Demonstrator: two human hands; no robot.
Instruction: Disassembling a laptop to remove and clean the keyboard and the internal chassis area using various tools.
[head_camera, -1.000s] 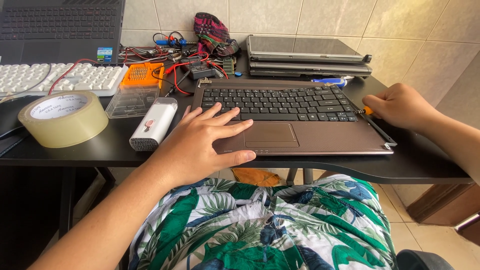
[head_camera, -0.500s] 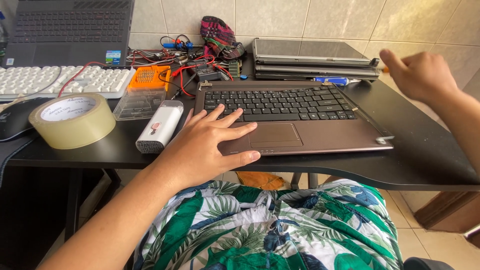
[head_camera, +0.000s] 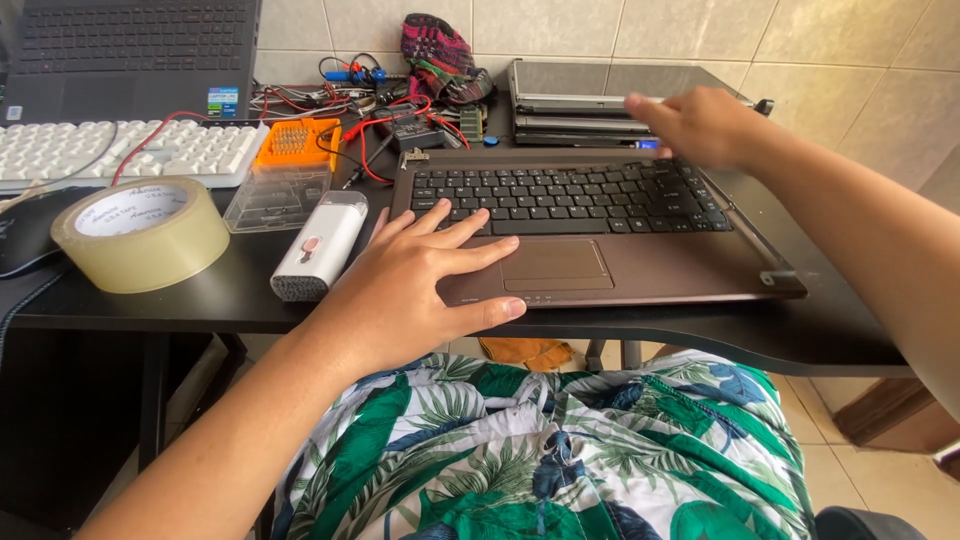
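Observation:
A brown laptop base (head_camera: 640, 265) without a screen lies on the black desk (head_camera: 800, 330). My left hand (head_camera: 410, 285) rests flat on its left palm rest, fingers spread, thumb at the front edge. My right hand (head_camera: 700, 125) hovers blurred over the keyboard's far right corner, fingers loosely curled and pointing left. I cannot see whether it holds anything. A small blue tool (head_camera: 650, 144) lies just beneath its fingers.
A roll of clear tape (head_camera: 140, 235), a white handheld device (head_camera: 320, 245), a clear plastic case (head_camera: 275, 200) and an orange bit holder (head_camera: 295, 143) lie to the left. Behind are a white keyboard (head_camera: 120, 150), tangled wires (head_camera: 390, 110) and stacked closed laptops (head_camera: 570, 100).
My right hand has lifted from the laptop's right edge and swung up and left over the keyboard's far corner. My left hand has stayed on the palm rest.

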